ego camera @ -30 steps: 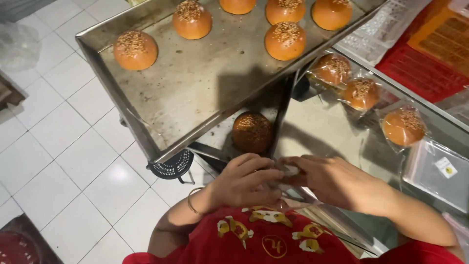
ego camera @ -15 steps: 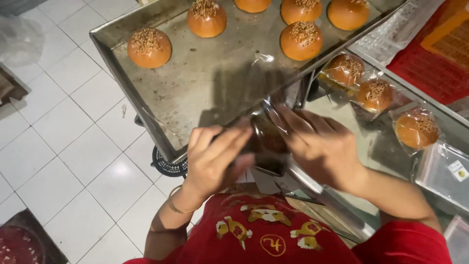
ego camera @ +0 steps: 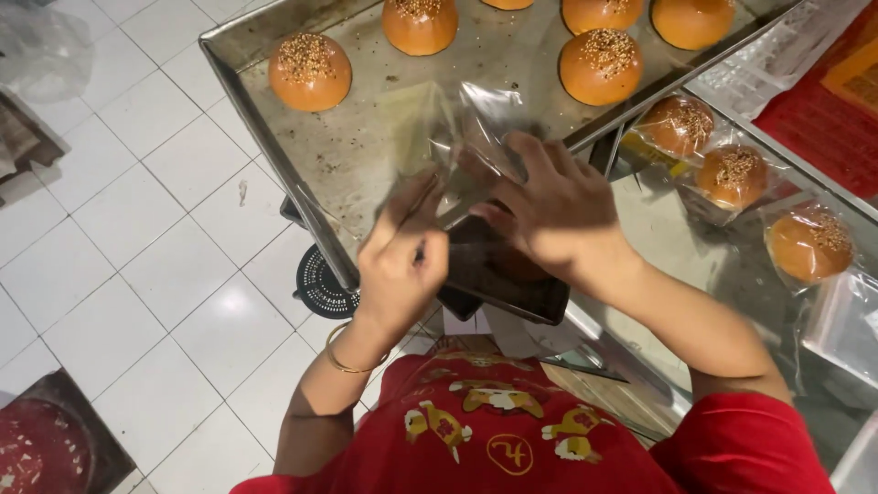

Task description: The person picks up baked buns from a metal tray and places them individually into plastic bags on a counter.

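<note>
Left hand and right hand both pinch a clear bag, held open above the near edge of the steel tray. Left fingers are curled on the bag's lower edge; right fingers spread over its mouth. Sesame buns sit on the tray; bagged buns lie to the right.

White tiled floor, steel worktable, glossy light
</note>
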